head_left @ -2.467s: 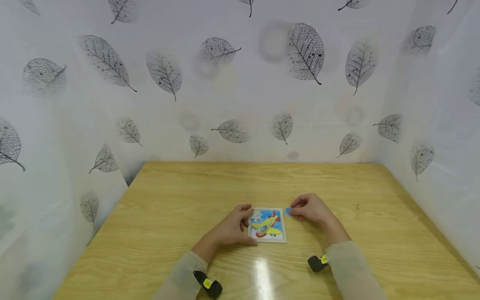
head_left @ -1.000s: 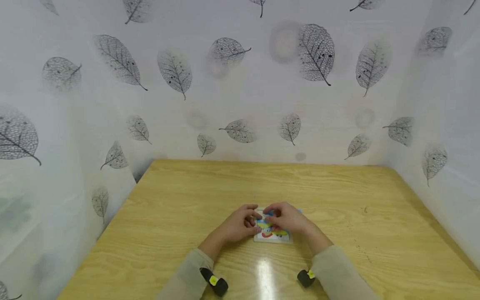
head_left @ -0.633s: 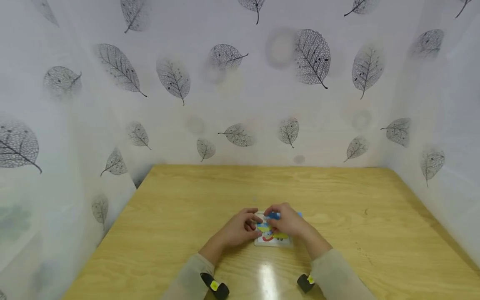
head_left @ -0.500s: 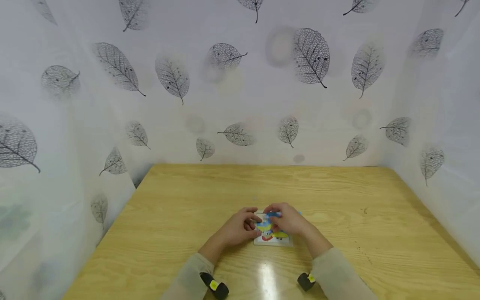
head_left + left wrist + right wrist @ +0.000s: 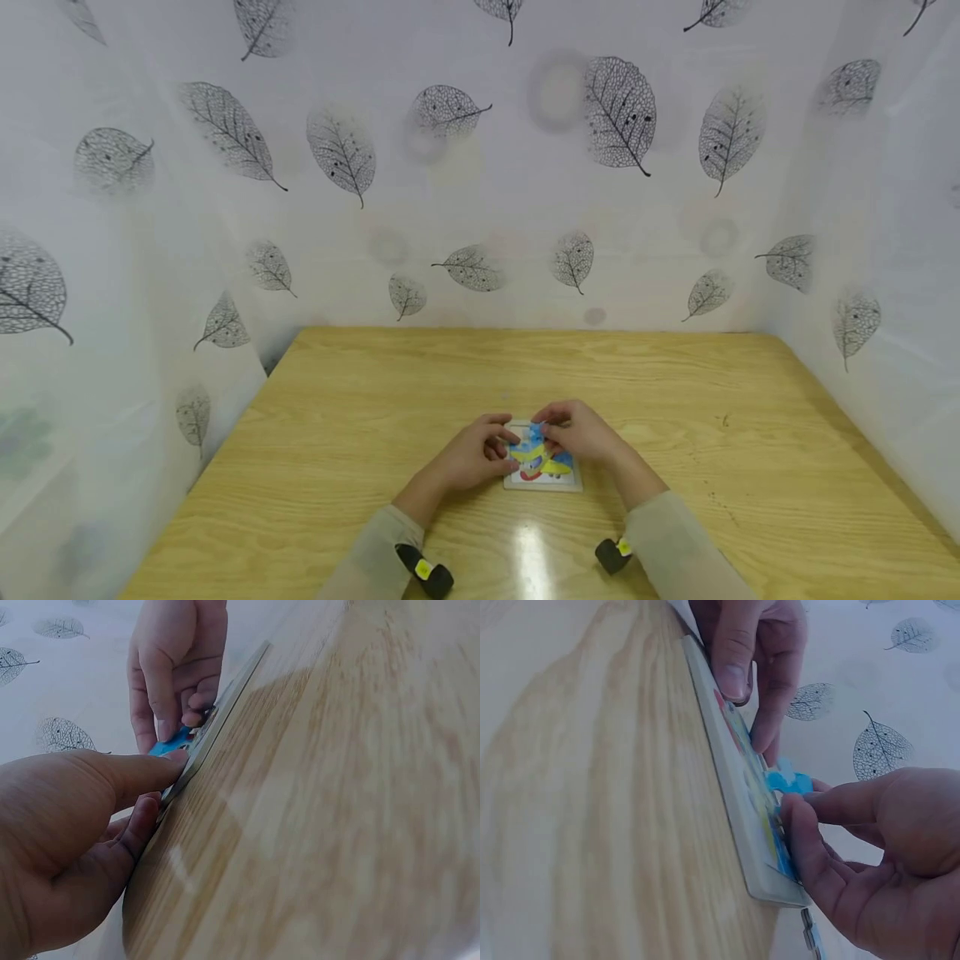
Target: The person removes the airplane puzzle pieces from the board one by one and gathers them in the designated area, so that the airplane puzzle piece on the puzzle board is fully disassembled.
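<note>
A right hand (image 5: 588, 433) pinches a blue jigsaw piece (image 5: 790, 781) over an airplane puzzle tray (image 5: 542, 487) the left hand (image 5: 467, 456) grips, likely best pressed flat once its tabs align.

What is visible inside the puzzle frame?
Inside the frame lies a picture of a yellow airplane; in the head view, its upper right is covered by the right hand, which pinches a blue piece.

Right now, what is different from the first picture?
The right hand moved left, from beside the airplane jigsaw puzzle to over it. It now pinches a blue piece, perhaps not the earlier one. The left hand stayed at the puzzle's left edge.
</note>
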A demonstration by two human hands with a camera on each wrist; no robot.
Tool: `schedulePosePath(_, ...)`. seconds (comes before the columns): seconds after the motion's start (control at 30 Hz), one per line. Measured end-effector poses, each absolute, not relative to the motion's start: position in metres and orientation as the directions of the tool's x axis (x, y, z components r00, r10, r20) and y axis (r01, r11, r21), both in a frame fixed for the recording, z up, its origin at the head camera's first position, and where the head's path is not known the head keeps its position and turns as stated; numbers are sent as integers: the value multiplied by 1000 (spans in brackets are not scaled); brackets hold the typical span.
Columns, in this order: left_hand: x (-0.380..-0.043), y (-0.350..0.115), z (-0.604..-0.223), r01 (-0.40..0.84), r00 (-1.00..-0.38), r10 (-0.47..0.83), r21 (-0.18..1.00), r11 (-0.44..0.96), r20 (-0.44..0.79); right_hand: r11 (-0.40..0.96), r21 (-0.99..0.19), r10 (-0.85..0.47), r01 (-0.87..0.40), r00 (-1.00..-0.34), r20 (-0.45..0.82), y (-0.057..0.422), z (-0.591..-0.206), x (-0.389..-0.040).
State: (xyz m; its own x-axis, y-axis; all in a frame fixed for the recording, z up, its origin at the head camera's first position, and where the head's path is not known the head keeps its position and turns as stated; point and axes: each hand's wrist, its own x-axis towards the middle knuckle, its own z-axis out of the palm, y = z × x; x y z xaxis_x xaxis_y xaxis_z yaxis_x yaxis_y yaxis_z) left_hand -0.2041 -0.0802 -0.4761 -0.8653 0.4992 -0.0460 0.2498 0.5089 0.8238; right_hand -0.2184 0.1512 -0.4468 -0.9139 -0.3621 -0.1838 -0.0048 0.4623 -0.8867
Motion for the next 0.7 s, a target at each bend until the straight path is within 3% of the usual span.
schedulePosePath(0.43, -205, -80, -477, 265, -865, 500, 818, 510, -32, 298, -938, -331, 175, -903, -274, 173, -449, -228)
schedulePosePath(0.7, -206, -78, -478, 240, -872, 486, 813, 531, -61, 272, -948, -370, 165, -892, -261, 195, -445, -232)
